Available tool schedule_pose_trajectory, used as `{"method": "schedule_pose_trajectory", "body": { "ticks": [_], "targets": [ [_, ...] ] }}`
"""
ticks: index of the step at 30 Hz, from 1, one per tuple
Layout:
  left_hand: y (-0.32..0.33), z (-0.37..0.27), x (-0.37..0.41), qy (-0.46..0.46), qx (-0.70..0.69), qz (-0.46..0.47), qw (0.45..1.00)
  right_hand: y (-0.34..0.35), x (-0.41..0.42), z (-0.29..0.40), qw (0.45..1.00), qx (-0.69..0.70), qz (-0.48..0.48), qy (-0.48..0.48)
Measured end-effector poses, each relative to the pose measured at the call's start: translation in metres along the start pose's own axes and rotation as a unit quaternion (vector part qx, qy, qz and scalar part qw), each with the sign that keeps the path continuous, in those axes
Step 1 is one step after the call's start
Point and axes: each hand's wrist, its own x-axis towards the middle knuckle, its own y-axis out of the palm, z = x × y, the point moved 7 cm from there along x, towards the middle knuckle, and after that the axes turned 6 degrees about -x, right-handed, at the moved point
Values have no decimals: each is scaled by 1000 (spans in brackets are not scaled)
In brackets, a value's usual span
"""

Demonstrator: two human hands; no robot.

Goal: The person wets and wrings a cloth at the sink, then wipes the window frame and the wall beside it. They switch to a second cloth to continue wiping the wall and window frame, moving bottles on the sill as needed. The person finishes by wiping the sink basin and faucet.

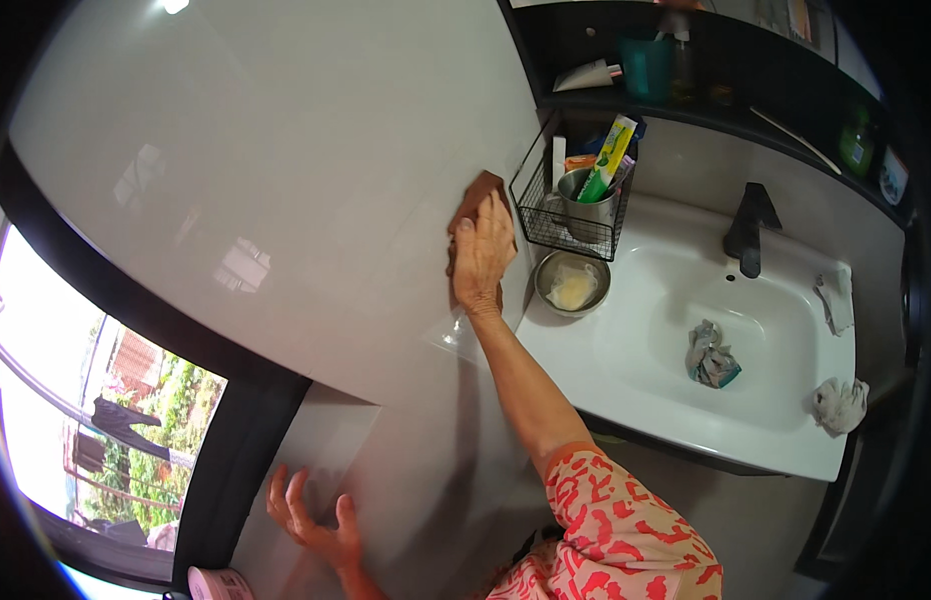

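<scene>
My right hand [484,251] presses a folded brown cloth [477,196] flat against the glossy light wall [323,187], just left of a black wire basket [570,238]. My left hand [315,517] is raised at the lower left with its fingers spread and curved, holding nothing, near the dark window frame [225,442]. Right of my right forearm is the white washbasin [630,390]. A crumpled grey cloth [711,356] lies in its bowl.
The basket holds a metal mug [585,214] and a toothpaste tube [608,157]. Below it stands a metal bowl [572,283]. A black faucet [749,229] rises behind the basin. Crumpled white cloths [840,405] lie on its right rim. A dark shelf [705,112] carries bottles.
</scene>
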Motion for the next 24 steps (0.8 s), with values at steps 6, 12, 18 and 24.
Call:
{"method": "schedule_pose_trajectory", "body": {
  "ticks": [6,12,18,24],
  "targets": [
    [2,1,3,-18,-43,21,999,5,-27,-82,991,27,25,126],
    [3,4,3,-61,-68,30,995,12,-31,-93,952,101,167,234],
    [6,11,1,-61,-80,33,994,-8,-62,74,962,31,127,-241],
    [6,3,3,-44,-54,53,996,-7,-53,5,985,-14,74,-154]
  ]
}}
